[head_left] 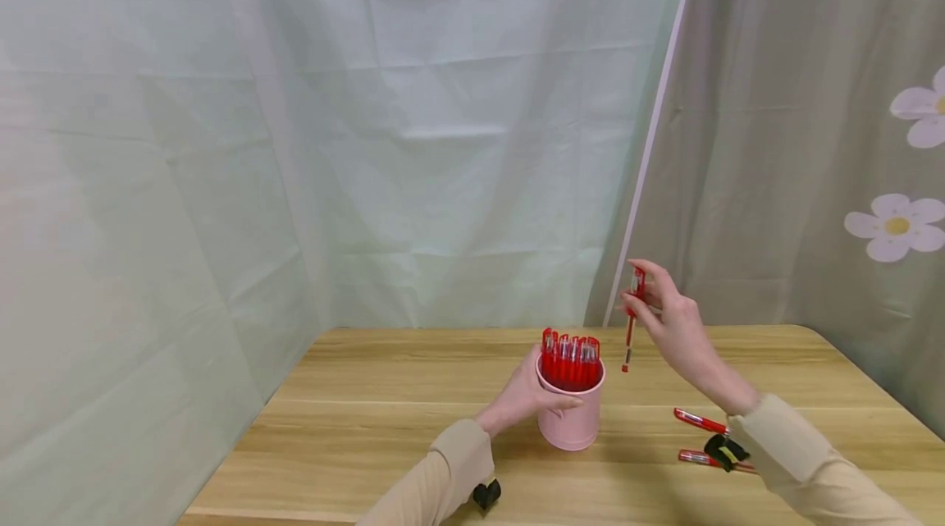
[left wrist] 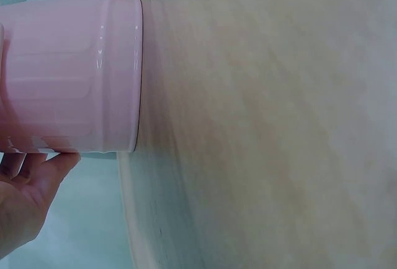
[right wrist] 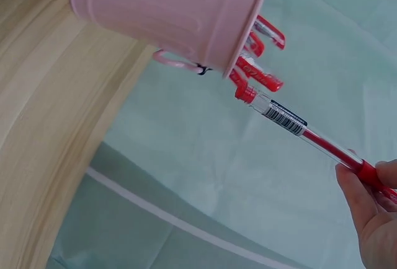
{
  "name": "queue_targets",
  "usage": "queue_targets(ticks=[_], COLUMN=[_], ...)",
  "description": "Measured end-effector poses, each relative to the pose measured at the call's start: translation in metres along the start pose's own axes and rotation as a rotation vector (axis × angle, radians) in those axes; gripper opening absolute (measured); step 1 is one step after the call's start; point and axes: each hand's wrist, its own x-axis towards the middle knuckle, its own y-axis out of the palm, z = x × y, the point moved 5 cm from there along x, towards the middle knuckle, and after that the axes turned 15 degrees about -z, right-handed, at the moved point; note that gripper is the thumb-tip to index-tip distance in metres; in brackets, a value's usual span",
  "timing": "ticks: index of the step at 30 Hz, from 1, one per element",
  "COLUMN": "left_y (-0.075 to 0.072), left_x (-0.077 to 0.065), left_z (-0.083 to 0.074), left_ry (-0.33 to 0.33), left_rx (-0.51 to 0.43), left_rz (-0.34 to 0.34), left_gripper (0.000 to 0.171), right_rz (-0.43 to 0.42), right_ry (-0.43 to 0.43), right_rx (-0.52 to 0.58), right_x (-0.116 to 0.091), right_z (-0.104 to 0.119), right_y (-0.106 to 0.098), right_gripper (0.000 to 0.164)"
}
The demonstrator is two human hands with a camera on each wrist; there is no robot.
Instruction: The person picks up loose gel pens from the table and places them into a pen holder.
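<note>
A pink bucket-like pen cup stands upright on the wooden table, packed with several red-capped gel pens, caps upward. My left hand grips the cup from its left side, the thumb lying across the front below the rim. In the left wrist view its fingers touch the cup's wall. To the right of the cup and above table height, my right hand pinches one clear-barrelled red pen by its capped end. That pen hangs nearly vertical, its barcode label visible in the right wrist view.
Two more red pens lie on the table at right, an upper one and a lower one, both partly behind the right wrist strap. A pale curtain hangs behind the table. The cup has a small pink handle.
</note>
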Motion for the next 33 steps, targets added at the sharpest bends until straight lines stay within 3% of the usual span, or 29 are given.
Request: queue_targets(ticks=[7,12,19,25,33], left_y=[0.0,0.002,0.004,0.005,0.003], left_x=[0.002,0.007,0.012,0.01,0.002], left_z=[0.006,0.025,0.036,0.033,0.008], left_ry=[-0.006,-0.019,-0.006,0.011,-0.027], left_rx=[-0.008,-0.032,-0.034,-0.061,-0.112], left_rz=[-0.002,-0.013,-0.003,0.016,0.03], left_gripper=[0.077,0.077,0.072,0.07,0.069], right_rz=[-0.016,-0.026,-0.023,0.024,0.064], right_ry=[0.038,0.068,0.019,0.036,0.081], right_rx=[0.049,0.094,0.13,0.157,0.131], right_x=[0.005,0.005,0.0,-0.011,-0.02], right_z=[0.006,0.011,0.017,0.012,0.004], right_y=[0.007,0.013,0.03,0.042,0.05], right_gripper=[0.057,0.057,0.058,0.059,0.051])
